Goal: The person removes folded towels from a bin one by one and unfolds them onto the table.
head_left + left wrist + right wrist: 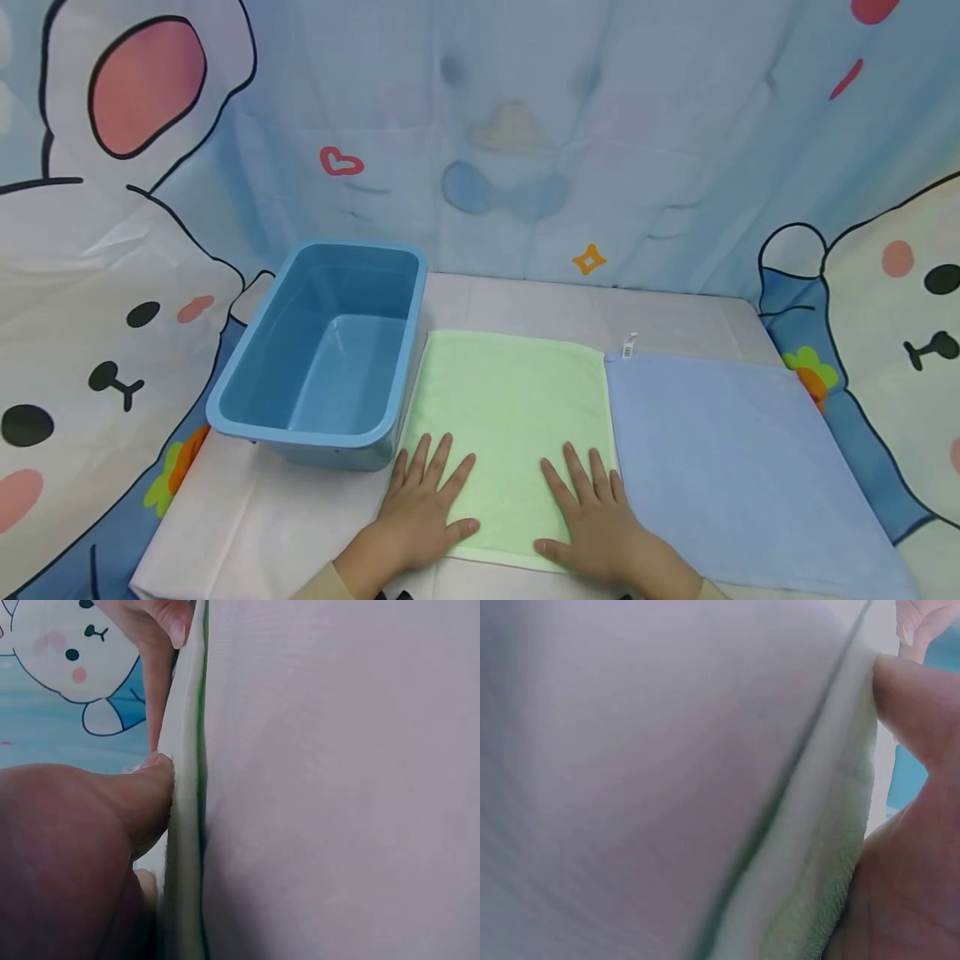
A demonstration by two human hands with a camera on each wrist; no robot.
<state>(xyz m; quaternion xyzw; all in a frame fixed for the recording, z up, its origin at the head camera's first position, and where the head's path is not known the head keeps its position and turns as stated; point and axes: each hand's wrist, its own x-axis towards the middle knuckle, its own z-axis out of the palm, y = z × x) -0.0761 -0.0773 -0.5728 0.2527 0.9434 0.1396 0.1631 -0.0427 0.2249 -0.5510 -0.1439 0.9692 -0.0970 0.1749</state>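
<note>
A light green towel [510, 400] lies flat on the white table [262, 525], between a blue plastic tub [322, 350] and a light blue towel [727, 458]. My left hand [427, 504] rests flat on the green towel's near left corner, fingers spread and straight. My right hand [592, 512] rests flat on its near right part in the same way. In the left wrist view my thumb [142, 795] touches the towel's edge [184, 825]. In the right wrist view my thumb [915, 697] lies against the towel's thick edge [817, 877].
The empty blue tub stands at the left, close against the green towel. The blue towel carries a small white tag [628, 345] at its far corner. A cartoon-print curtain [525, 133] closes off the back and sides of the table.
</note>
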